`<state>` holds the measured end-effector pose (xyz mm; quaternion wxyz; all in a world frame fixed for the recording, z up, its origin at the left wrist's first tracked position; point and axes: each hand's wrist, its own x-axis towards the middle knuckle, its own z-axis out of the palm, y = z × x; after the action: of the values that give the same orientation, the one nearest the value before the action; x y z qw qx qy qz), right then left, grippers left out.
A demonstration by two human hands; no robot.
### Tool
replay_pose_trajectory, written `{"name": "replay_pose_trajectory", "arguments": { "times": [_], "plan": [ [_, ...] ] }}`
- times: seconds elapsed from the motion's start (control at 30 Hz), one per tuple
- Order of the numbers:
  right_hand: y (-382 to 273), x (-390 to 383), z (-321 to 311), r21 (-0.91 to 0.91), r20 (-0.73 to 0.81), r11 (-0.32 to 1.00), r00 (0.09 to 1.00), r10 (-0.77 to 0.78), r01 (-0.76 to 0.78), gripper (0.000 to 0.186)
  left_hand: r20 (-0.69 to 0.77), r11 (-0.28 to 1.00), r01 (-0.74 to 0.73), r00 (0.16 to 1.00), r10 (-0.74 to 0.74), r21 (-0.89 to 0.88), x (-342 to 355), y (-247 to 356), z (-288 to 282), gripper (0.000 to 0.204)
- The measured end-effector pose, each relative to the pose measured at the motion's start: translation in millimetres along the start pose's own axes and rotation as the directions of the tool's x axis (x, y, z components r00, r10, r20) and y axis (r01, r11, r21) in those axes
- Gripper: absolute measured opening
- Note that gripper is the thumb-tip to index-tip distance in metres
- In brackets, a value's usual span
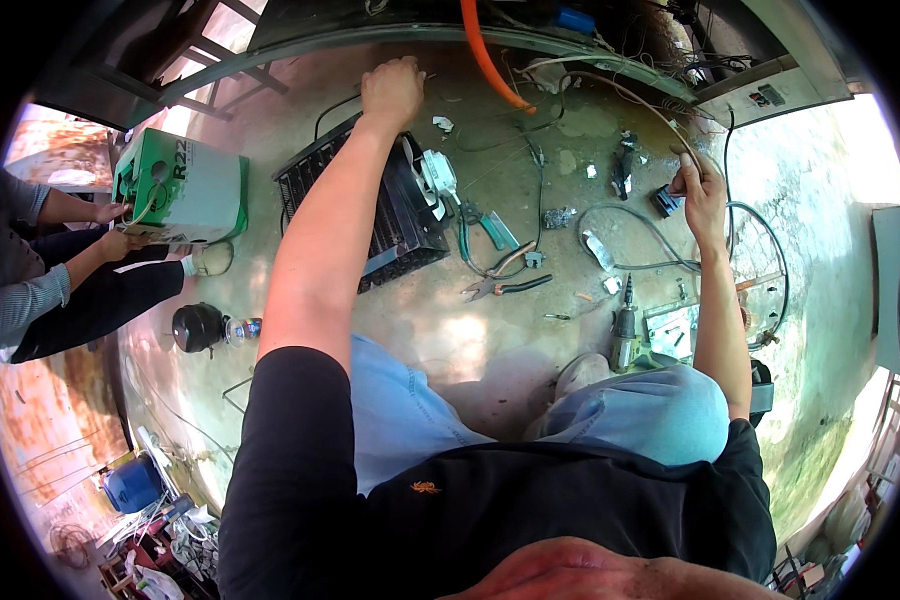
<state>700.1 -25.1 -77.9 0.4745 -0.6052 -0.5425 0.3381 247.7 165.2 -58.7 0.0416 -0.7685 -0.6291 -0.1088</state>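
Observation:
My left hand (392,92) is closed at the far edge of a black finned metal unit (405,235). A thin dark cable (332,112) runs up to this hand, and what its fingers hold is hidden. On the right, my right hand (703,190) pinches the end of a thin copper-coloured tube (625,92), which curves away to the far left. Just beside that hand lies a small black block-shaped part (664,202). A white plastic part (437,174) rests against the black unit's right side.
Pliers (508,287), a green-handled tool (498,231), a drill-like tool (625,330) and grey cable loops (660,240) lie on the floor. An orange hose (492,58) hangs at the far side. At left, another person's hands hold a green-and-white box (195,190).

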Motion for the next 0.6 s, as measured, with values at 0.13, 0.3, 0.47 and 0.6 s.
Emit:
{"name": "replay_pose_trajectory", "arguments": {
  "times": [0.13, 0.3, 0.47, 0.6],
  "plan": [
    [-5.6, 2.0, 2.2, -0.023, 0.003, 1.000, 1.000, -0.003, 0.003, 0.034, -0.121, 0.980, 0.076, 0.988, -0.099, -0.184, -4.5, -50.1, -11.3, 0.030],
    [-3.0, 7.1, 2.6, -0.032, 0.043, 0.999, 0.999, 0.019, -0.018, 0.038, -0.014, 0.962, 0.096, 0.995, -0.103, -0.255, -26.6, -119.6, -7.0, 0.040],
    [-2.3, 14.1, 8.3, -0.075, 0.040, 0.996, 0.998, 0.051, -0.048, 0.041, -0.029, 0.945, 0.052, 0.997, -0.065, -0.323, -39.6, -114.3, 9.2, 0.045],
    [-7.8, 20.6, 15.1, -0.126, 0.043, 0.991, 0.998, 0.045, -0.039, 0.044, -0.008, 0.962, 0.062, 0.998, -0.067, -0.265, -35.6, -97.5, 12.9, 0.045]
  ]
}}
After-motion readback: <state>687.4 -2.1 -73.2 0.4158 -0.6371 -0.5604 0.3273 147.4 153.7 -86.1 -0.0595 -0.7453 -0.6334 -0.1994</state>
